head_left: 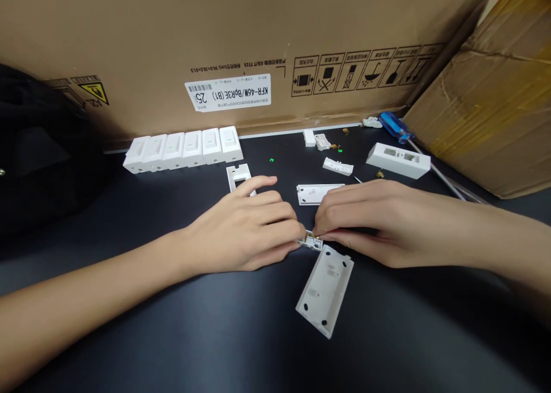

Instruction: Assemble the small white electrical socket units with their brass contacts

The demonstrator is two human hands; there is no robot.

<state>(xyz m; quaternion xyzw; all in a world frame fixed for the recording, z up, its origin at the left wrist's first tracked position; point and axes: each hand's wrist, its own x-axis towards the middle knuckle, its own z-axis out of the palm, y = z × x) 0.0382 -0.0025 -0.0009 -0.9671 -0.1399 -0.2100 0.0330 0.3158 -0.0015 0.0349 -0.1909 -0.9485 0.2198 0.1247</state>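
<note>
My left hand [258,229] lies low over the black table, thumb and fingertips closed on a small white plastic housing [310,241]. Inside that housing a little brass-coloured metal shows. From the right, my right hand [370,221] pinches a tiny brass-coloured metal piece [317,237] at the housing's edge; the fingers hide most of it. Just below lies a white plastic cover [326,290], its hollow side up, with several dark holes. Another white cover [316,193] rests beyond the right fingertips. A white frame with cut-out openings [238,174] is partly behind my left hand.
Several white switch-like units [185,149] stand in a row at the back left. A white slotted housing [398,159], small white parts [338,166], brass bits [380,174] and a blue-handled screwdriver [396,126] lie back right. Cardboard boxes [150,43] wall the rear; a black bag-like item [38,152] is left.
</note>
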